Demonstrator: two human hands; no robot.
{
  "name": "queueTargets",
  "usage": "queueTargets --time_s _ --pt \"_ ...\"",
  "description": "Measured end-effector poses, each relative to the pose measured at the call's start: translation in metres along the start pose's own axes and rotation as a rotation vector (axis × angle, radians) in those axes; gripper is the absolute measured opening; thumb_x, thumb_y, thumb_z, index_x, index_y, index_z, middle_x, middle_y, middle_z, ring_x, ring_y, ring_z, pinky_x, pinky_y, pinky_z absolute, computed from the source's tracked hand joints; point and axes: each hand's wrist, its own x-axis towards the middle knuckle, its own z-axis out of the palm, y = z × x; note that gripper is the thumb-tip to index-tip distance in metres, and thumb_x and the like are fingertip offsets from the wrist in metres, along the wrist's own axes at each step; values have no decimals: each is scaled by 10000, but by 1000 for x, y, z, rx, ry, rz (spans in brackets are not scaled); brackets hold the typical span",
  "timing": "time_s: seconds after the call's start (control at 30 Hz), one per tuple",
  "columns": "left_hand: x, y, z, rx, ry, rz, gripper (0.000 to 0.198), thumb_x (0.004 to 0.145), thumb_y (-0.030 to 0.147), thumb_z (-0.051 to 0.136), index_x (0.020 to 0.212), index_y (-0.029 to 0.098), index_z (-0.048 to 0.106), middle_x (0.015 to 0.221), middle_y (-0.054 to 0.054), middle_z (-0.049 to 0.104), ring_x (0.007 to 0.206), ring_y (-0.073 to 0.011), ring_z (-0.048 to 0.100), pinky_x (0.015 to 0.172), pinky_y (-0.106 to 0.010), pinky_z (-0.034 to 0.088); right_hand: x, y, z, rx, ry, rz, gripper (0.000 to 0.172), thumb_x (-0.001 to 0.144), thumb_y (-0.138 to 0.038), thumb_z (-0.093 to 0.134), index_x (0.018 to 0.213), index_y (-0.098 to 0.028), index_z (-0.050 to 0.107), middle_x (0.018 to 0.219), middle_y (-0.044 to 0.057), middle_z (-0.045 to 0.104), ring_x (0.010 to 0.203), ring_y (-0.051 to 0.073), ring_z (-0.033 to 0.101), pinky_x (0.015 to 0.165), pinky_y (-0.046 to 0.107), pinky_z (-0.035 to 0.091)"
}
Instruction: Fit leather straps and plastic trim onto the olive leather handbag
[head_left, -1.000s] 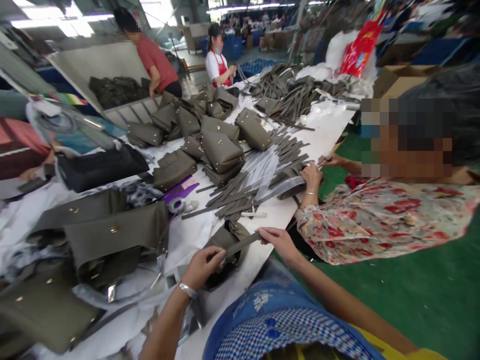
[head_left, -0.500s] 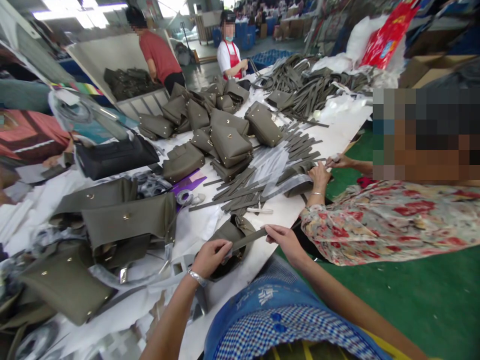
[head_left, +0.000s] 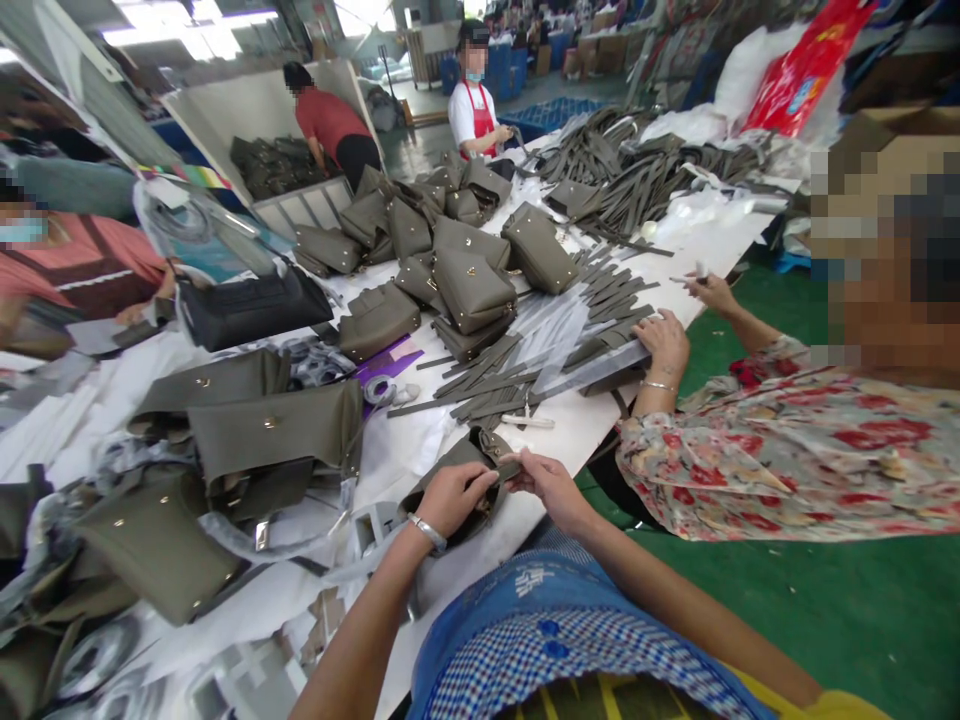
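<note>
Blue apron (head_left: 480,615): white print (head_left: 529,579) on its front, too small and blurred to read
Red plastic bag (head_left: 787,75): blue-and-white mark (head_left: 808,93), not legible
Readable wording: none

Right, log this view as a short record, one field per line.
Left hand: pinching an olive strap, silver bracelet on the wrist
Right hand: pinching the same strap, close to the left
Beneath the hands: open olive bag, partly hidden
Surface: white-topped table
Farther along: piled olive handbags with gold-coloured studs, heap of straps
Co-worker at right: floral sleeve, one hand by loose straps
</note>
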Motion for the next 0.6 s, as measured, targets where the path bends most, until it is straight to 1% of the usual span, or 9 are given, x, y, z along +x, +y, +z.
queueTargets --time_s 0.07,0.13,0.2,0.27,0.33,0.37,0.43,0.5,0.6 --pt "0 -6 -1 -48 -6 -53 482 906 522 364 659 178 594 546 21 570 539 -117 508 586 -234 374 11 3 -7 -197 63 -110 472 895 -529 458 1089 -157 677 975 97 700 889 201 646 849 386 506" --pt "1 -14 -1 -112 -21 -135 485 899 533 363 672 173 597 512 21 563 487 -114 496 551 -233 378 28 7 -15 -477 104 -248 373 882 -443 518 1132 -204 657 1096 88 676 1008 223 613 900 406 484" --pt "3 -23 0 -173 -23 -195 464 891 526 373 719 166 610 544 9 605 460 -111 495 527 -234 383 45 10 -18 -713 61 -380 361 870 -337 552 1213 -237 607 1212 80 628 1123 232 557 976 425 437" --pt "6 -29 1 -202 -2 -216 423 880 509 394 806 162 625 658 -8 673 455 -105 495 528 -239 398 60 10 -17 -861 -14 -471 405 865 -257 558 1269 -230 564 1251 89 603 1175 230 519 1025 422 395" --pt "9 -31 2 -186 26 -224 403 876 501 399 870 169 628 746 -10 699 454 -102 487 537 -245 408 70 10 -15 -954 -89 -508 426 859 -221 572 1285 -216 549 1246 99 602 1175 228 515 1022 403 395" --pt "10 -30 2 -158 38 -227 404 875 506 396 867 176 628 747 -5 697 460 -105 488 543 -246 409 73 10 -15 -986 -121 -512 430 856 -221 583 1285 -215 547 1241 100 603 1164 227 521 1006 390 407" --pt "13 -29 2 -87 55 -239 427 874 532 383 783 190 622 693 6 675 494 -120 511 549 -243 404 78 10 -15 -1031 -164 -511 431 852 -247 607 1278 -224 550 1235 94 606 1143 221 534 973 362 426" --pt "15 -28 1 -40 61 -253 461 868 563 374 693 199 594 641 11 651 542 -141 546 554 -239 399 81 13 -17 -1058 -170 -512 423 855 -293 616 1269 -236 554 1227 88 610 1125 216 546 946 342 435" --pt "18 -26 1 -37 63 -274 483 860 589 366 654 200 565 597 18 625 550 -151 555 553 -238 397 84 17 -22 -1077 -172 -535 385 866 -329 604 1240 -246 571 1203 84 620 1096 218 558 929 344 430"
